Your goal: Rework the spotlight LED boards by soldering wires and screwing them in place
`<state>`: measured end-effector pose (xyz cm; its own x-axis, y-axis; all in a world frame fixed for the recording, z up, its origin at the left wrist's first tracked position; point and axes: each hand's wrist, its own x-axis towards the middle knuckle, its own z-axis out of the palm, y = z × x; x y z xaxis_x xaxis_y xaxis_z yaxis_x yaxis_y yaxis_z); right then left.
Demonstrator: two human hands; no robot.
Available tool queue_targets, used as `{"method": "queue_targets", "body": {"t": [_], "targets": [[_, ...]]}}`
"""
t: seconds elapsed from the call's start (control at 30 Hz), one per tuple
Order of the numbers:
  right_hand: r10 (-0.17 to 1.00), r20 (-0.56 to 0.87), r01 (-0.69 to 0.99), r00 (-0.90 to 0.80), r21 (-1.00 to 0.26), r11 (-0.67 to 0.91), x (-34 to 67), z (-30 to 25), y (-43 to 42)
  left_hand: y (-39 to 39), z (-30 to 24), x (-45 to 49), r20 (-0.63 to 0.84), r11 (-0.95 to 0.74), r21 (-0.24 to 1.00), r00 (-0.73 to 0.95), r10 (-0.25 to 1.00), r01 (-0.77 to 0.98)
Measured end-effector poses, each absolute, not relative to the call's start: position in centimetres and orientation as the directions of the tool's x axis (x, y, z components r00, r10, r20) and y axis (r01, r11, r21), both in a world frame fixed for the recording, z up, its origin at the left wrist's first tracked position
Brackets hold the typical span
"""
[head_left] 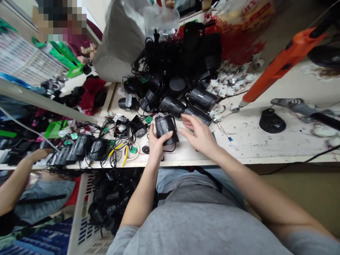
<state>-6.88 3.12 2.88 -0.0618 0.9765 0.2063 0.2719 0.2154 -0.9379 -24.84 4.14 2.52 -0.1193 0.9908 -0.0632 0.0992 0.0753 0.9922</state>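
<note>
My left hand (pixel 156 143) is wrapped round a black cylindrical housing (pixel 165 127) with a cord hanging at its lower side, held over the front of the bench. Just right of it, my right hand (pixel 195 132) has its fingers apart and holds nothing that I can see. Behind both hands lie more black cylindrical housings (pixel 203 97), heaped together with dark cables. Left of my left hand are small green circuit boards (pixel 133 150) and yellow-handled pliers (pixel 125 156) among loose wires.
An orange electric screwdriver (pixel 281 65) slants down on the right near a black base piece (pixel 272 120). Small white parts (pixel 233 81) are piled behind. A white basket (pixel 79 212) of black parts stands below the bench. At the left, a co-worker's hand (pixel 39 154) reaches over the bench.
</note>
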Motion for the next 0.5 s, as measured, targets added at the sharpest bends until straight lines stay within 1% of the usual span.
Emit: {"method": "queue_targets", "body": {"t": [0.03, 0.07, 0.13, 0.17, 0.23, 0.33, 0.5], "targets": [[0.989, 0.145, 0.170, 0.030, -0.976, 0.138, -7.7, 2.5, 2.0, 3.7, 2.8, -25.2, -0.089, 0.089, 0.996, -0.125, 0.988, -0.010], [0.994, 0.079, 0.092, 0.070, -0.993, 0.072, -8.6, 2.2, 1.0, 3.3, 3.2, -25.4, -0.122, 0.108, 0.989, -0.132, 0.984, -0.105], [0.999, -0.029, 0.034, 0.042, -0.999, -0.030, -10.6, 1.8, -0.3, 2.6, 3.6, -25.9, -0.165, 0.135, 0.967, -0.129, 0.978, -0.214], [0.999, -0.047, 0.036, 0.027, -0.998, -0.048, -11.6, 1.8, -0.6, 2.4, 3.6, -26.1, -0.176, 0.145, 0.962, -0.119, 0.977, -0.232], [1.000, -0.017, 0.064, 0.025, -0.998, -0.018, -13.2, 2.2, -0.8, 2.0, 3.5, -26.5, -0.196, 0.170, 0.956, -0.090, 0.976, -0.238], [0.994, 0.104, 0.118, 0.034, -0.988, 0.099, -14.2, 2.9, -0.4, 1.6, 3.3, -27.0, -0.213, 0.183, 0.943, -0.083, 0.973, -0.279], [0.971, 0.239, 0.178, -0.016, -0.955, 0.238, -14.5, 2.7, 0.0, 1.1, 3.7, -26.8, -0.304, 0.154, 0.843, -0.220, 0.927, -0.515]]}}
